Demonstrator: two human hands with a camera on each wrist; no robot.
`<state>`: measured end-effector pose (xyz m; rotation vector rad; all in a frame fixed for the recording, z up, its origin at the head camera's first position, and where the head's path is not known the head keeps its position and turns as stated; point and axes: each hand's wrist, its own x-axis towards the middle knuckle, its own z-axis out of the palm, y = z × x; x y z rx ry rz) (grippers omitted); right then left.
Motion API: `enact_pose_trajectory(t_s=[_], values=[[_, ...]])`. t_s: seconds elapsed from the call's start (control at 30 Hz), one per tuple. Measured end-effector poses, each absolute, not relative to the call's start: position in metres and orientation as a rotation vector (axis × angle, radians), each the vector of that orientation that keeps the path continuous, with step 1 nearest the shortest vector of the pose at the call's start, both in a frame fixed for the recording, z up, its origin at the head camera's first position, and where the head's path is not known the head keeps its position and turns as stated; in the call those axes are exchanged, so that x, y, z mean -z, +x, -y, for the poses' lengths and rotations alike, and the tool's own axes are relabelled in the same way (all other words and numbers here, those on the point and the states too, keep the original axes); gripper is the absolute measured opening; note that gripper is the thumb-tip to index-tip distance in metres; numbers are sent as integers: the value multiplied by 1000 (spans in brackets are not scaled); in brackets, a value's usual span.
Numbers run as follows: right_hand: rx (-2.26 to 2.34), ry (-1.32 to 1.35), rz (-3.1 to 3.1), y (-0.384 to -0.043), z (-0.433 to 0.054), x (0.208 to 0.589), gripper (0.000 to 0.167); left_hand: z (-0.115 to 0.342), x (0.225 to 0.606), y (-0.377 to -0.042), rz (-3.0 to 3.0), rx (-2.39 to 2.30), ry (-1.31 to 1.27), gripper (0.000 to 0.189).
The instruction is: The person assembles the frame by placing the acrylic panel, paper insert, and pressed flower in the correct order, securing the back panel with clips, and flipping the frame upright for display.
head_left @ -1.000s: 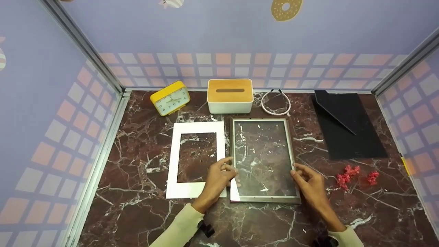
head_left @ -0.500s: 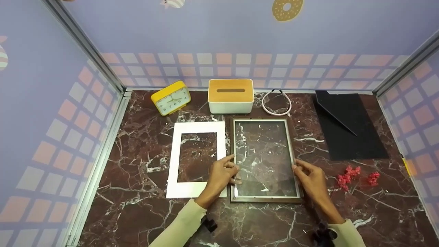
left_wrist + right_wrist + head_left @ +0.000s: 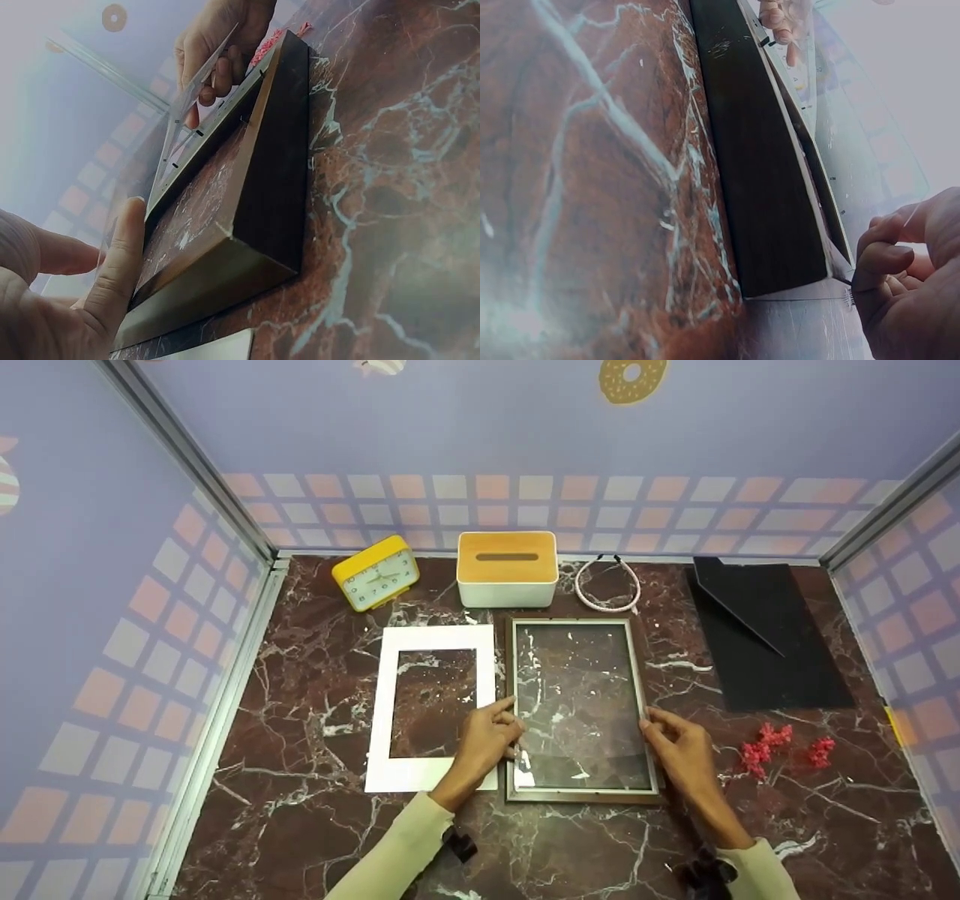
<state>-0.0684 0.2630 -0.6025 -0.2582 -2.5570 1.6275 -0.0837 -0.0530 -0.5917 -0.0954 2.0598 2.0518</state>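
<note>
1. A thin, clear, rectangular sheet, glass or rigid plastic, is over a brown rectangular picture frame with a pale inner lip. The left wrist view shows it tilted above the opening; whether its low edge touches the lip, I cannot tell.
2. The left hand has its grip clamped on the sheet's left edge, and the right hand pinches the opposite edge, thumb against bent fingers.
3. The sheet probably handles as light, stiff and smooth: it shows no sag between the hands. If glass, it could chip or crack at a corner, so a twist is best avoided.
4. Opposite long edges seem the right hold, with both sides kept level; pads laid flat on the face would likely slip or smudge.
5. Small dark pins stick out of the frame's inner side and could catch the sheet.
6. The frame lies flat on the dark red, white-veined marble-look table and looks rigid and heavier, best steadied by its outer sides.
7. Just left, the white rectangular card mat with a cut-out window probably bends easily.
</note>
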Motion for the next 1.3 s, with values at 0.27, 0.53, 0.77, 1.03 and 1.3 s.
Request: enact_pose_trajectory(t_s=[0.27,0.53,0.77,1.03,1.3], values=[[-1621,-229,2543,-68,-265,603,27,56,587,-88,-2137,-1909,-7,62],[-1565,-219,2536,-66,-264,601,23,63,584,-91,-2395,-1634,207,55],[-1422,-223,2581,-66,-265,604,20,71,607,-98,-2540,-1562,323,49],[-1285,-178,2623,-66,-263,607,21,75,668,-110,-2789,-1421,305,58],[-1148,-40,2597,-66,-262,606,18,73,666,-103,-2784,-1382,253,77]])
